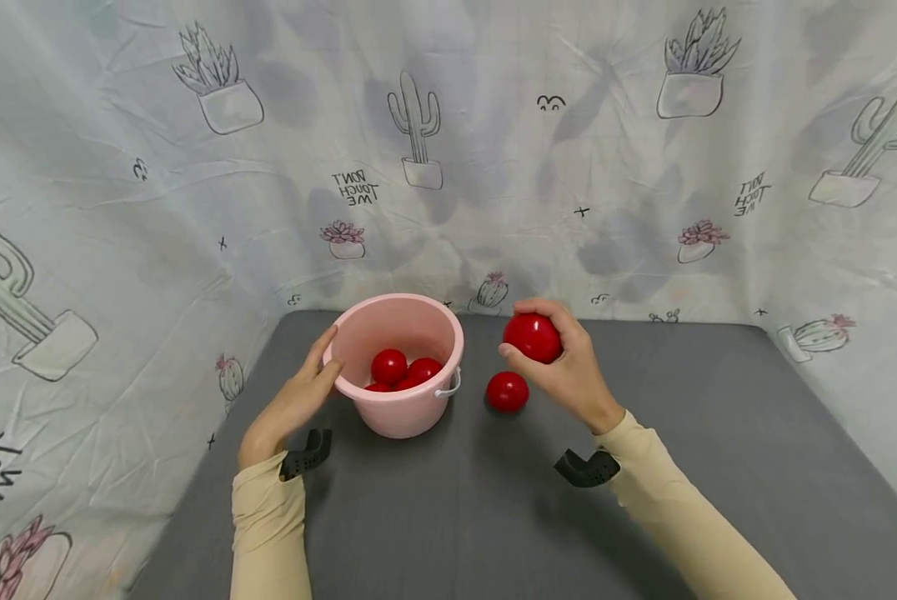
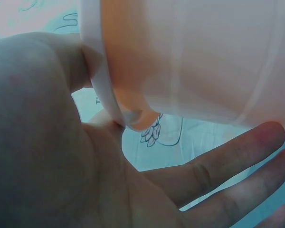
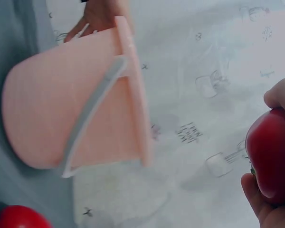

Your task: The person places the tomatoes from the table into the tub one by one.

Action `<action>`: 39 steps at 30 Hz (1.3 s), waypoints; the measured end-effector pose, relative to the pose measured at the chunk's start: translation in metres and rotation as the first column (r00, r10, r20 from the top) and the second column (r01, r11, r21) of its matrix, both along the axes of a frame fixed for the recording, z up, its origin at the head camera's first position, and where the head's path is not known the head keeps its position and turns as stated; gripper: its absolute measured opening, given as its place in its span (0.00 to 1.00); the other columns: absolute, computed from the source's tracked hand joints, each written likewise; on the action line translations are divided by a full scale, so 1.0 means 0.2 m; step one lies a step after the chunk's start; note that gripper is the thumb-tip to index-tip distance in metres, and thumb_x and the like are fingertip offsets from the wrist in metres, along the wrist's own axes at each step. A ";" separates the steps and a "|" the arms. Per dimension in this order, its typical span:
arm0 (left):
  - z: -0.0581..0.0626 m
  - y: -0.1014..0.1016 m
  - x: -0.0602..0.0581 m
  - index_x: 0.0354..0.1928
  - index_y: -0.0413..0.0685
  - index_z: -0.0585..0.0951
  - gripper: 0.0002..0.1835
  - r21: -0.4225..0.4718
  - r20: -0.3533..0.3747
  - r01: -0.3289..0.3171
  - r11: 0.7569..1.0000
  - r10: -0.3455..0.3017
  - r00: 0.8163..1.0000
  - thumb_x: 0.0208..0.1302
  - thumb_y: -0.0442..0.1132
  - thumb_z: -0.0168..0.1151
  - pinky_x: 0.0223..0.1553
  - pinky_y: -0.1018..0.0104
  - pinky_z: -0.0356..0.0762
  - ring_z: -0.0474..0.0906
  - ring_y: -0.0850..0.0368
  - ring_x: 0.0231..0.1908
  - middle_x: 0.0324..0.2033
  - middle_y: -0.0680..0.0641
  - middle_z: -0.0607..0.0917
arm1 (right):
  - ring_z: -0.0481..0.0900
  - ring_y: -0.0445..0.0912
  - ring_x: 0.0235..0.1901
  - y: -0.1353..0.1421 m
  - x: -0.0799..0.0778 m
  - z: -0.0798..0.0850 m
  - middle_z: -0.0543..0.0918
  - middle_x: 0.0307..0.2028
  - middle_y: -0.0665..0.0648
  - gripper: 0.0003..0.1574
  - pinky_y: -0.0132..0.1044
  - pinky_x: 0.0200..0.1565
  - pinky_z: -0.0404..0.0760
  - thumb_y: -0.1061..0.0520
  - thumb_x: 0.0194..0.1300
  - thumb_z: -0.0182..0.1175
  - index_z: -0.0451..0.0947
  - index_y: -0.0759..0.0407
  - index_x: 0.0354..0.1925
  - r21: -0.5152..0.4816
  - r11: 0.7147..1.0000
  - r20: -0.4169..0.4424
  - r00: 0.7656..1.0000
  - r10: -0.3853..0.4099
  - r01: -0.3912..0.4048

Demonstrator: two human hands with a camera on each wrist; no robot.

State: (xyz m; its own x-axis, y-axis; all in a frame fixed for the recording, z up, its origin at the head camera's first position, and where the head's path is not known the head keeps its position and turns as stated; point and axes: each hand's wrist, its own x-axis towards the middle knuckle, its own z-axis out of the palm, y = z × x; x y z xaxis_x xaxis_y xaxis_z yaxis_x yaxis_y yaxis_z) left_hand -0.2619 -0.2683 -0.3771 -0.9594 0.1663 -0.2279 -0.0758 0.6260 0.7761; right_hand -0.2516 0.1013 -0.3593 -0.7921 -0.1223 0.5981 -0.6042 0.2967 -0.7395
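Note:
A pink bucket [image 1: 396,414] with a white handle [image 3: 92,114] stands on the dark table. Several red tomatoes [image 1: 389,367] lie at its bottom, some partly hidden by the front wall. My left hand [image 1: 296,404] holds the bucket's left rim, thumb over the edge and the other fingers [image 2: 228,166] stretched along the outside. Right of the bucket, my right hand [image 1: 576,379] grips a red tomato [image 1: 533,337] above the table; a bit of green stem shows on this tomato [image 3: 275,156] in the right wrist view. Another tomato [image 1: 507,392] sits on the table below it.
The grey table [image 1: 433,525] extends around the bucket to both sides. Behind it and at the sides hangs a pale curtain [image 1: 508,167] printed with cacti. Each wrist wears a black mount [image 1: 588,468].

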 end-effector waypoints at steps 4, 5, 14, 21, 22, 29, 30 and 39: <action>0.00 0.00 0.00 0.80 0.77 0.35 0.36 -0.001 0.000 -0.003 1.000 0.003 1.000 0.79 0.60 0.37 0.67 0.27 0.61 0.77 0.38 0.63 0.73 0.35 0.66 | 0.78 0.47 0.55 -0.02 -0.04 0.09 0.78 0.59 0.54 0.33 0.34 0.47 0.86 0.65 0.57 0.72 0.76 0.53 0.60 0.013 0.999 -0.061 0.998 0.031 -0.031; 0.00 0.00 0.00 0.80 0.78 0.35 0.36 -0.001 0.002 -0.006 1.000 0.006 1.000 0.79 0.60 0.37 0.67 0.27 0.60 0.76 0.38 0.63 0.72 0.35 0.67 | 0.78 0.47 0.55 -0.02 -0.05 0.12 0.78 0.59 0.56 0.33 0.34 0.47 0.86 0.66 0.56 0.72 0.76 0.55 0.60 0.017 0.999 -0.076 0.996 0.038 -0.037; -0.01 0.00 0.00 0.80 0.79 0.35 0.36 0.001 0.017 -0.017 1.000 0.017 1.000 0.78 0.61 0.37 0.67 0.25 0.57 0.74 0.37 0.66 0.73 0.36 0.66 | 0.76 0.46 0.58 -0.05 -0.17 0.40 0.79 0.58 0.57 0.31 0.35 0.52 0.83 0.66 0.56 0.71 0.76 0.63 0.58 -0.023 0.998 -0.202 0.978 0.047 -0.053; -0.01 0.01 0.00 0.80 0.79 0.35 0.36 0.004 0.007 -0.016 1.000 0.016 1.000 0.78 0.61 0.37 0.67 0.24 0.58 0.74 0.37 0.66 0.72 0.35 0.69 | 0.75 0.46 0.57 -0.06 -0.28 0.62 0.80 0.58 0.51 0.26 0.40 0.52 0.84 0.57 0.60 0.69 0.78 0.54 0.58 -0.039 0.999 -0.061 0.998 0.034 -0.036; -0.01 0.01 0.00 0.80 0.79 0.35 0.36 0.005 0.008 -0.016 1.000 0.016 1.000 0.78 0.61 0.37 0.67 0.24 0.58 0.74 0.36 0.66 0.72 0.35 0.68 | 0.75 0.47 0.58 -0.06 -0.30 0.65 0.79 0.58 0.50 0.26 0.41 0.52 0.84 0.56 0.60 0.69 0.78 0.51 0.58 -0.029 0.999 -0.006 0.999 0.043 -0.044; 0.00 -0.01 0.01 0.80 0.79 0.36 0.36 0.010 -0.008 -0.019 1.000 0.020 1.000 0.78 0.61 0.38 0.67 0.25 0.58 0.75 0.37 0.65 0.72 0.35 0.68 | 0.72 0.50 0.62 -0.08 -0.43 0.79 0.77 0.60 0.51 0.24 0.41 0.53 0.82 0.52 0.62 0.69 0.78 0.46 0.57 -0.054 0.981 0.263 0.946 0.192 -0.184; 0.00 -0.01 0.01 0.80 0.79 0.36 0.36 0.009 -0.009 -0.019 1.000 0.019 1.000 0.79 0.61 0.38 0.67 0.25 0.59 0.75 0.37 0.65 0.71 0.35 0.69 | 0.72 0.51 0.62 -0.09 -0.44 0.79 0.77 0.61 0.51 0.25 0.41 0.53 0.82 0.52 0.62 0.69 0.78 0.47 0.58 -0.076 0.976 0.277 0.936 0.216 -0.203; -0.01 -0.02 0.02 0.80 0.79 0.37 0.36 -0.014 -0.039 -0.008 1.000 0.008 0.999 0.78 0.63 0.38 0.67 0.27 0.61 0.74 0.36 0.66 0.71 0.37 0.72 | 0.72 0.56 0.63 -0.27 -0.54 0.71 0.75 0.61 0.60 0.20 0.39 0.54 0.82 0.62 0.67 0.60 0.77 0.52 0.56 -0.372 0.825 0.256 0.807 0.532 -0.426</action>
State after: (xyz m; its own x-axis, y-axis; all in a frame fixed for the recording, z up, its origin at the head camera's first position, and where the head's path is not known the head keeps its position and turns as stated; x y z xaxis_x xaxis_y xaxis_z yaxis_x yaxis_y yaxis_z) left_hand -0.2575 -0.2729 -0.3797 -0.9689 0.1558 -0.1924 -0.0505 0.6366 0.7695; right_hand -0.3587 0.0482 -0.2172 -0.8320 -0.4079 0.3761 -0.3114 -0.2178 -0.9250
